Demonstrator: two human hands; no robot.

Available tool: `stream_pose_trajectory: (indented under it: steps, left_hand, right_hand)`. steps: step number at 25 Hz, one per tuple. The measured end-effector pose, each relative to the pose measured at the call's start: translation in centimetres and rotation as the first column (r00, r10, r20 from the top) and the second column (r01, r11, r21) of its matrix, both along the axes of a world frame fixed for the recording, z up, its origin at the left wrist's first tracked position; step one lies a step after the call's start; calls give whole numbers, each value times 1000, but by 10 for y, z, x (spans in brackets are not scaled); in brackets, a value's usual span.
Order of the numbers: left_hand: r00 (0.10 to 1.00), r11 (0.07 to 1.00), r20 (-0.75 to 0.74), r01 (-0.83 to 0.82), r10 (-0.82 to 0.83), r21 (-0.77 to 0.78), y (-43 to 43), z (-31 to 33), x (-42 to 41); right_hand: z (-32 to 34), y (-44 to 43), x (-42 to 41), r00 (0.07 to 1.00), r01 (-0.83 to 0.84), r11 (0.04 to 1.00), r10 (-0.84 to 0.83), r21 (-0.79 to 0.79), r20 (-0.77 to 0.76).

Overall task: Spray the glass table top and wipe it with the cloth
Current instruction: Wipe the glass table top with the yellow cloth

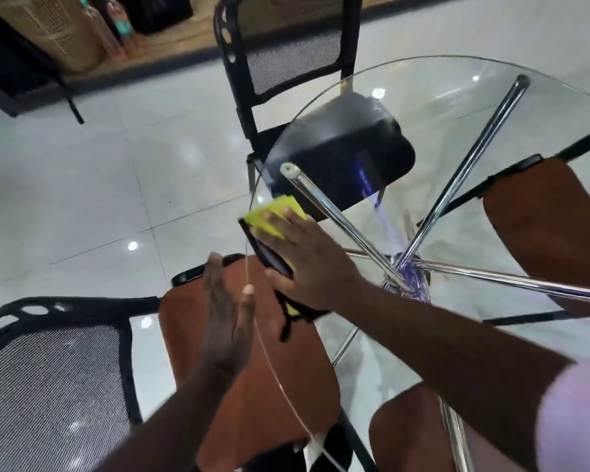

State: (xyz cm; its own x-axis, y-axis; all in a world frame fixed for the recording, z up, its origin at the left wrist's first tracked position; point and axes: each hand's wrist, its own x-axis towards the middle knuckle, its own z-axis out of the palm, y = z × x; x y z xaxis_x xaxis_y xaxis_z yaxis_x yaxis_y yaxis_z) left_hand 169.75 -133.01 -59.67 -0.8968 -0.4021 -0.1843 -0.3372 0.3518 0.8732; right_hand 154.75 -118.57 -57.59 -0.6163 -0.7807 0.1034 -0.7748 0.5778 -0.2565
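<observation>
A round glass table top (457,97) on chrome legs (348,226) fills the right half of the head view. My right hand (307,260) lies flat on a yellow cloth with a dark border (273,216), pressing it on the glass close to the left rim. My left hand (227,308) is open, palm turned sideways, with its fingers at the rim of the glass just left of the cloth. No spray bottle is in view.
A black mesh chair (286,63) stands at the far side, its seat under the glass. Another mesh chair back (55,376) is at lower left. Brown seats (252,386) sit under the table. Glossy white floor tiles (99,182) stretch left; a wicker basket (58,28) stands far back.
</observation>
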Motion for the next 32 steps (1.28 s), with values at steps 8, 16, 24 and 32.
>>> stream_pose_trajectory:
  steps: [8,16,24,32]
  left_hand:
    - [957,962,141,264,-253,-68,-12,1,22]
    - [980,928,140,178,-139,-326,3,32,41]
    - [867,631,294,496,-402,-597,84,22,83]
    - [561,271,349,743,-751,-611,206,30,53]
  right_hand:
    - [-5,9,-115,856,508,861,-504,11,-119]
    - [8,90,173,973,199,978,-206,65,108]
    - [-2,172,143,824,562,826,-563,40,59]
    - [7,426,211,695,713,688,-719,137,-8]
